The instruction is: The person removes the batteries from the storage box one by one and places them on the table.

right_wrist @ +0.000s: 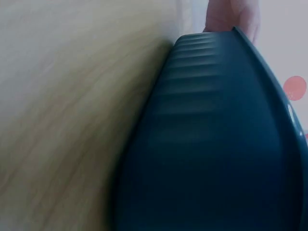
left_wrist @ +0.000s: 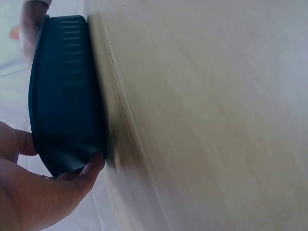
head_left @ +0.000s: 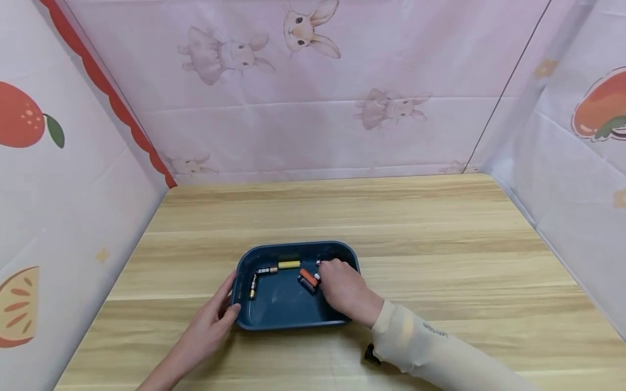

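A dark blue rectangular tray (head_left: 283, 327) holds several small batteries. My left hand (head_left: 215, 312) grips its left end, thumb at the near corner and fingers along the outer side; the left wrist view shows the hand (left_wrist: 43, 192) at the tray wall (left_wrist: 67, 96). My right hand (head_left: 344, 288) is inside the right part, its fingertips hidden beneath it; I cannot tell what they hold. Beside it lie an orange battery (head_left: 308, 277) and a black one (head_left: 306, 284); a pinkish end (head_left: 320, 262) shows at its knuckles. Farther left are a yellow battery (head_left: 289, 264) and black ones (head_left: 266, 270).
The tray stands on a wood-grain table (head_left: 440, 228). Pink rabbit-print cloth (head_left: 313, 130) hangs behind, and white fruit-print cloth (head_left: 88, 217) walls the sides. A small black item (head_left: 371, 355) shows under the right sleeve (head_left: 420, 339).
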`<state>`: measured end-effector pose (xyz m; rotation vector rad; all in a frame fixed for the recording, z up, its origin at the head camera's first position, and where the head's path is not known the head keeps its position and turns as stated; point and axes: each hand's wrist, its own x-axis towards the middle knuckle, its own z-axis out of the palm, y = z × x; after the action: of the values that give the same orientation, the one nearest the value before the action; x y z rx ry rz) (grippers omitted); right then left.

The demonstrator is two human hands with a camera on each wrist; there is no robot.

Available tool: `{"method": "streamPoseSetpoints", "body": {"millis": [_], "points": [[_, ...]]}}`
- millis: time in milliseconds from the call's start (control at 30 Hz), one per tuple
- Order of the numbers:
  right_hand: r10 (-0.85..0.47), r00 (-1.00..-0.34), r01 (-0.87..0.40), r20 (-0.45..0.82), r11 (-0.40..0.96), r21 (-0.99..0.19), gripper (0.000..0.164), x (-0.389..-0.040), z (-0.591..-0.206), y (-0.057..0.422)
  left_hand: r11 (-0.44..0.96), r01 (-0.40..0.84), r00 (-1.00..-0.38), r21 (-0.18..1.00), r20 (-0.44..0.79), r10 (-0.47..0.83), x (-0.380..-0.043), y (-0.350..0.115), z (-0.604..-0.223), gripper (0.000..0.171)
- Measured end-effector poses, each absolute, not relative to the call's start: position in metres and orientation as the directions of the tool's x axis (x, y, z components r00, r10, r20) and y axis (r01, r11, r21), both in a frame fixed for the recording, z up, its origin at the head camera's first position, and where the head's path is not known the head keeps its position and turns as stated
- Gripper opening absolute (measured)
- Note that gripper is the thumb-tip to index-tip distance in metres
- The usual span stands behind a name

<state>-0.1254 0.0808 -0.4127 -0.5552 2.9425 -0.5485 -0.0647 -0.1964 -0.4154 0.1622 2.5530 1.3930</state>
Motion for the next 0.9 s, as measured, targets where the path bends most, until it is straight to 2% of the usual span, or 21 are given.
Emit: {"method": "streamPoseSetpoints", "body": {"millis": [133,200,333,533,633,900], "points": [[-0.37,-0.928,-0.306,-0.05,0.829,-0.468,0.025,-0.13,-0.413,0.08,0.548,-0.026,-0.969,0.836,-0.156,0.192,-0.066,-0.196,-0.417,0.064],[-0.368,-0.928,-0.278,-0.063,0.793,-0.542,0.023,-0.132,-0.41,0.081,0.552,-0.029,-0.969,0.834,-0.159,0.189,-0.066,-0.196,-0.419,0.064],[-0.352,-0.934,-0.223,-0.069,0.72,-0.657,0.008,-0.136,-0.398,0.084,0.555,-0.028,-0.97,0.832,-0.157,0.186,-0.067,-0.195,-0.419,0.065],[-0.315,-0.944,-0.1,-0.102,0.565,-0.819,0.014,-0.14,-0.373,0.098,0.563,-0.011,-0.972,0.826,-0.141,0.189,-0.068,-0.195,-0.415,0.064],[-0.278,-0.954,-0.041,-0.113,0.494,-0.868,0.017,-0.142,-0.361,0.109,0.564,-0.016,-0.972,0.825,-0.145,0.185,-0.068,-0.195,-0.414,0.064],[-0.138,-0.988,0.013,-0.075,0.403,-0.915,0.023,-0.158,-0.353,0.155,0.567,-0.046,-0.97,0.823,-0.173,0.172,-0.067,-0.196,-0.416,0.065]]}}
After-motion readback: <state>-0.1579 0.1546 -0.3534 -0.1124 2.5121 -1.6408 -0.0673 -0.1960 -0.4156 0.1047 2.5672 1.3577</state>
